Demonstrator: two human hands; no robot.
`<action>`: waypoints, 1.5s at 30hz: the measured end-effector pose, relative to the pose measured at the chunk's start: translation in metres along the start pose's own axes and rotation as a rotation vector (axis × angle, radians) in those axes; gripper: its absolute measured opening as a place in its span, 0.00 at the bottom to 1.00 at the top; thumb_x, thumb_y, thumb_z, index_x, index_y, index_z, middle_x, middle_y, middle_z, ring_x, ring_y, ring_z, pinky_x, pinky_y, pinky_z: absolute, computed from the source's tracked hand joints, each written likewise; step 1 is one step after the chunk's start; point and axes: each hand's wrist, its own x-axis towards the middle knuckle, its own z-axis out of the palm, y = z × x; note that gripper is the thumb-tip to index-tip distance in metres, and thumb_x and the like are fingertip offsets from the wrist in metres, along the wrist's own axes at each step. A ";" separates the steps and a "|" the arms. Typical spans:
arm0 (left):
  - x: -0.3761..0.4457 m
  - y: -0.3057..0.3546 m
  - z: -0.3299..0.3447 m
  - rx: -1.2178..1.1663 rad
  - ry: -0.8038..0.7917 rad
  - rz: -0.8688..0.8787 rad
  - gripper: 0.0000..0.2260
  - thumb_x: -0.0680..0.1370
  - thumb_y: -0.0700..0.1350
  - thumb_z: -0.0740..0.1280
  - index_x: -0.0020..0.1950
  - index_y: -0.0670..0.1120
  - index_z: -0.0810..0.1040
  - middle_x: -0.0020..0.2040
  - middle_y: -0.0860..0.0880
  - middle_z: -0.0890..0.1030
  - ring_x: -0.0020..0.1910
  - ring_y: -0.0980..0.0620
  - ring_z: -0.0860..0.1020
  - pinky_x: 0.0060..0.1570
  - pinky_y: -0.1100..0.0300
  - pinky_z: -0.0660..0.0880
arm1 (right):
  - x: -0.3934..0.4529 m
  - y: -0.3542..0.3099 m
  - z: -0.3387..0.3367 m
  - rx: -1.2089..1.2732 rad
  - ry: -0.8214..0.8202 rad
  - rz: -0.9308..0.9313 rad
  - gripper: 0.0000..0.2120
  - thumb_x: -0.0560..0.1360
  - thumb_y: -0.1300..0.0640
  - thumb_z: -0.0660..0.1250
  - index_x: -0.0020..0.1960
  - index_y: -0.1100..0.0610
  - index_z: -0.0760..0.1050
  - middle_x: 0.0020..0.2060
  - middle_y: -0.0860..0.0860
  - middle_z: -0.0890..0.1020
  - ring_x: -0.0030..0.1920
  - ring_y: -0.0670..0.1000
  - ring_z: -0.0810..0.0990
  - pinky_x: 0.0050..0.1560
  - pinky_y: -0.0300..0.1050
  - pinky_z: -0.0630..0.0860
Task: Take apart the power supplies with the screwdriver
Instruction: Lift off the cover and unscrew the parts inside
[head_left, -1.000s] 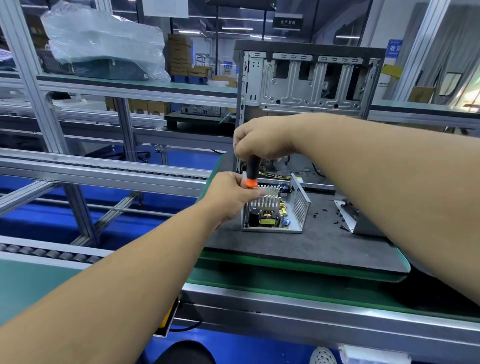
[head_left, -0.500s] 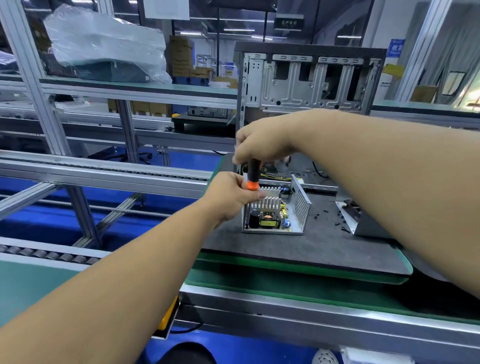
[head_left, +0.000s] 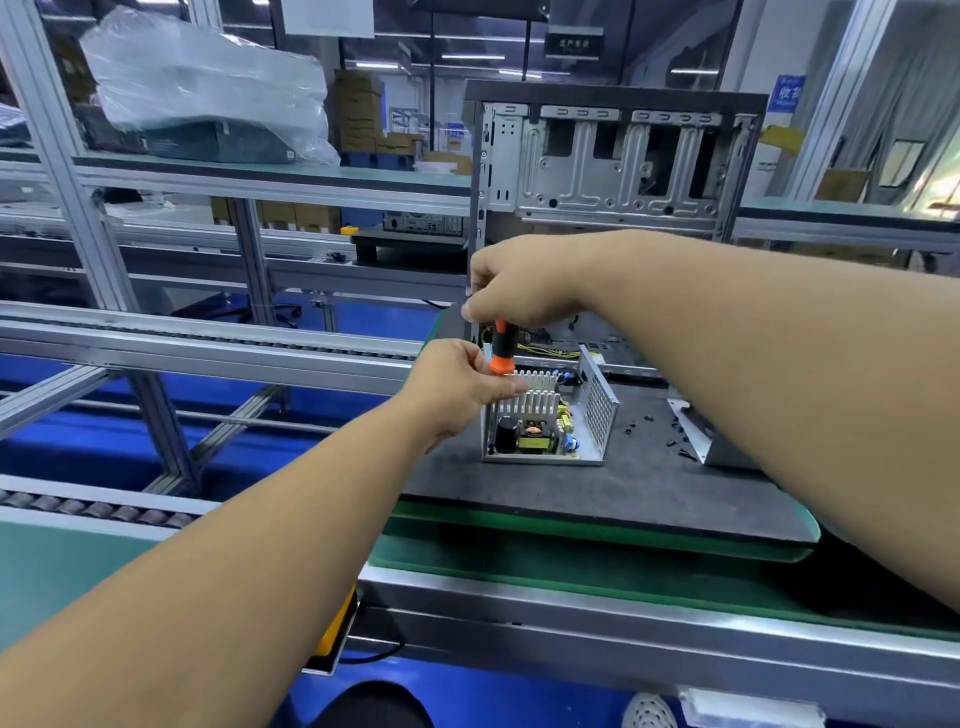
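An opened power supply (head_left: 545, 426) sits on the dark mat (head_left: 623, 488), its silver casing showing a finned heat sink, a black capacitor and a yellow coil. A screwdriver (head_left: 503, 349) with a black and orange handle stands upright over its far left corner. My right hand (head_left: 519, 283) grips the top of the handle. My left hand (head_left: 462, 384) is at the supply's left wall, its fingers pinching the screwdriver's lower end by the orange collar. The tip is hidden behind my fingers.
An empty computer case (head_left: 613, 161) stands upright behind the supply. A detached metal cover (head_left: 701, 431) lies to the right, with several small black screws (head_left: 670, 441) scattered on the mat. Roller conveyor rails (head_left: 208, 343) run on the left.
My right hand has shifted its grip slightly on the handle; the screwdriver and my left hand stay at the same corner of the supply.
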 end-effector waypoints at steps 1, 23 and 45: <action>0.000 0.000 0.001 0.009 0.004 -0.002 0.19 0.67 0.49 0.83 0.34 0.48 0.73 0.27 0.56 0.78 0.29 0.61 0.76 0.37 0.59 0.73 | 0.003 0.001 0.003 -0.077 0.047 -0.002 0.17 0.80 0.40 0.64 0.55 0.54 0.74 0.45 0.52 0.81 0.45 0.55 0.81 0.43 0.48 0.78; -0.004 0.004 0.004 -0.036 -0.066 0.062 0.19 0.66 0.47 0.84 0.41 0.47 0.75 0.31 0.55 0.82 0.38 0.60 0.85 0.39 0.64 0.79 | -0.008 0.007 0.006 0.078 0.112 -0.053 0.05 0.77 0.54 0.73 0.50 0.52 0.78 0.37 0.50 0.86 0.26 0.50 0.85 0.32 0.41 0.76; -0.019 -0.008 -0.002 -0.006 -0.053 0.160 0.01 0.78 0.45 0.74 0.50 0.50 0.85 0.36 0.49 0.74 0.35 0.53 0.70 0.39 0.58 0.68 | -0.025 0.021 0.016 0.127 0.215 -0.081 0.05 0.76 0.54 0.74 0.46 0.48 0.77 0.40 0.44 0.81 0.39 0.48 0.80 0.33 0.41 0.70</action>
